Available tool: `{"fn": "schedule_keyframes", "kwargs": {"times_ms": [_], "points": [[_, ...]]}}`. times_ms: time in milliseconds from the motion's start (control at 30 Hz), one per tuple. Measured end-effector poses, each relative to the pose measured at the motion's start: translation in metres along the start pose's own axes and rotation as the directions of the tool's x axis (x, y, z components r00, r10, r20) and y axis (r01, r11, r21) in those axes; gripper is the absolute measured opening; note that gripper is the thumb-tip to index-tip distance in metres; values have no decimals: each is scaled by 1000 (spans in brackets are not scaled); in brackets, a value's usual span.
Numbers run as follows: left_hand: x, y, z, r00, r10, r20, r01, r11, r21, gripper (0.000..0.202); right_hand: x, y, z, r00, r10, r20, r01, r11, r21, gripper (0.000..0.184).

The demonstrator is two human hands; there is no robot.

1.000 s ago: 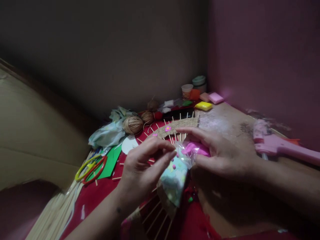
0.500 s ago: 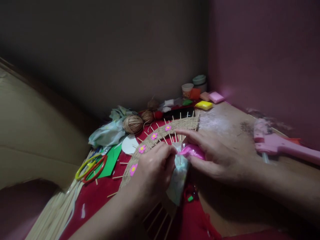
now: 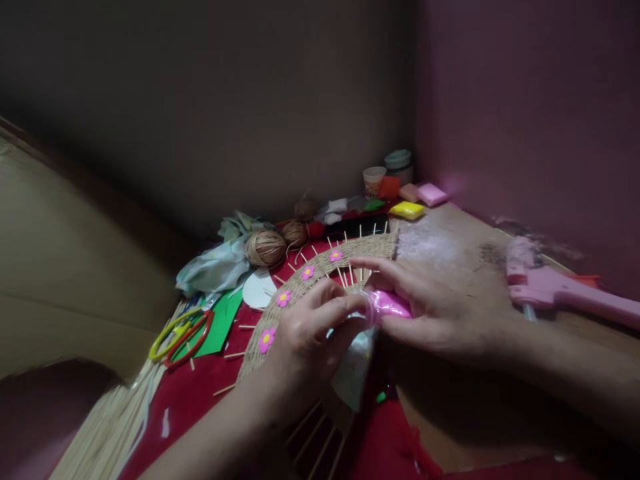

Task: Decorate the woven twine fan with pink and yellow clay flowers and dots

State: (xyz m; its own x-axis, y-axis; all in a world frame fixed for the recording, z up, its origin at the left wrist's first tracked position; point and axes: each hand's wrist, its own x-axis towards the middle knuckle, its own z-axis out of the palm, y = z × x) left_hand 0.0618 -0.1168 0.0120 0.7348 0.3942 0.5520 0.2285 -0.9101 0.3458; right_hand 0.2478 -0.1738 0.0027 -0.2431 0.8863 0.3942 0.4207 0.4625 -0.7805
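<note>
My right hand (image 3: 434,308) holds a small clear plastic packet of bright pink modelling clay (image 3: 393,305) between thumb and fingers, its index finger stretched out above. The fingertips of my left hand (image 3: 313,330) pinch the packet's left end, where the plastic looks gathered. Beneath both hands lies a fan-shaped piece of woven twine on thin sticks (image 3: 320,268). Pink flowers with yellow centres (image 3: 283,298) sit along its curved band. A pale patterned cloth or bag (image 3: 353,373) shows below my fingers, partly hidden by them.
Scissors (image 3: 175,337) and green sheet (image 3: 220,327) lie left, beside pale sticks (image 3: 107,423). Twine balls (image 3: 266,247) stand behind. Clay packets, including a yellow one (image 3: 407,211), and a paper cup (image 3: 374,181) are at the back. A pink glue gun (image 3: 545,287) lies right.
My left hand has shifted right, its fingers now on the packet's end. The strand of pink clay at that end no longer shows. My right hand has barely moved.
</note>
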Motion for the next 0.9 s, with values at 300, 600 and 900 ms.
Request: {"fn": "schedule_keyframes", "kwargs": {"times_ms": [300,600,900], "points": [[3,-2,-6,987,-36,158,51,994,-91,10,0,0,-2,995,12,102,-24,993,114,67],[14,1,-13,796,-391,461,586,688,-428,9,0,-8,-1,993,18,113,-26,997,71,64],[9,7,-3,795,-532,291,606,688,-398,8,-1,0,3,998,0,61,2,999,-34,71]]}}
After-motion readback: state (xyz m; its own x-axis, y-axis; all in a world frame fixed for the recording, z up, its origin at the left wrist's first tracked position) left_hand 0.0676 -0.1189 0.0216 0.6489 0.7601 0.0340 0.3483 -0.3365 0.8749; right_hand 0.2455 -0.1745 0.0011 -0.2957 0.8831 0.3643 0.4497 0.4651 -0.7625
